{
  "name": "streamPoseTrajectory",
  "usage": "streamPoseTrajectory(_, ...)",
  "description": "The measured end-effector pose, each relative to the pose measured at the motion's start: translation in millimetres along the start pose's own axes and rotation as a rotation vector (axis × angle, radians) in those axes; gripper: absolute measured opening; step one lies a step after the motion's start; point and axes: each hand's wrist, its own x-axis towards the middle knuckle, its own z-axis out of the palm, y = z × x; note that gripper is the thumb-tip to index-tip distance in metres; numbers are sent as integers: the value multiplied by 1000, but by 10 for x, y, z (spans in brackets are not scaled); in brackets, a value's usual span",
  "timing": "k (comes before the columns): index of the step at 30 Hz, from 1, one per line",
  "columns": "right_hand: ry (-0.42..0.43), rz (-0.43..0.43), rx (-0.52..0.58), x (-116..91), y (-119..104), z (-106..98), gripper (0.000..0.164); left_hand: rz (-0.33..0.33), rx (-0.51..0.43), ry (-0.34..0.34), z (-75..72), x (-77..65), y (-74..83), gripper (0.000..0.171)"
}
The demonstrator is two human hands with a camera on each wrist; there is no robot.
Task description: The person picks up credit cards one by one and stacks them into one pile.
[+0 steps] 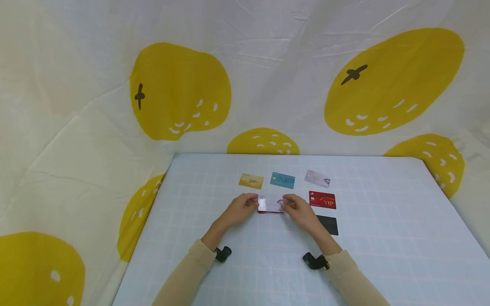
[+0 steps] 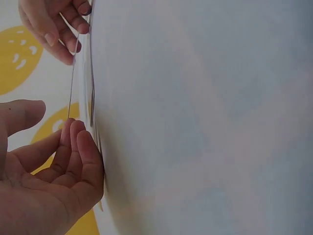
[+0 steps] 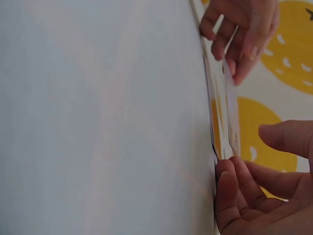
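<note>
A shiny pale silver card (image 1: 269, 204) is held flat between my two hands, just above the table. My left hand (image 1: 239, 209) holds its left end with curled fingertips, and my right hand (image 1: 301, 212) holds the right end the same way. Both thumbs stand apart from the card, as the left thumb (image 2: 24, 115) and right thumb (image 3: 288, 137) show. Under it, a red edge of another card (image 1: 264, 212) peeks out. From the side, the held silver card (image 3: 232, 117) appears as a thin sheet raised off the tabletop.
Behind the hands lie a gold card (image 1: 251, 181), a teal VIP card (image 1: 282, 180) and another silver card (image 1: 317, 178). To the right are a red VIP card (image 1: 323, 200) and a black card (image 1: 330, 225), partly covered by the right wrist. A pale checked cloth (image 1: 383, 233) covers the table.
</note>
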Motion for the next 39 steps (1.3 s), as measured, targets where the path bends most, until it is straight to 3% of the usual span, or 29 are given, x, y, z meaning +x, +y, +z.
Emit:
streamPoseTrajectory(5,-1,-8,-19,-1,11,-1,39,-3,34,-18,7,22,23,37)
streamPoseTrajectory(20,3,-5,-30,-2,22,21,40,-91,64,-72,16,58,61,37)
streamPoseTrajectory(39,7,-8,-25,-9,27,32,37,-101,81,-82,-11,37,89,41)
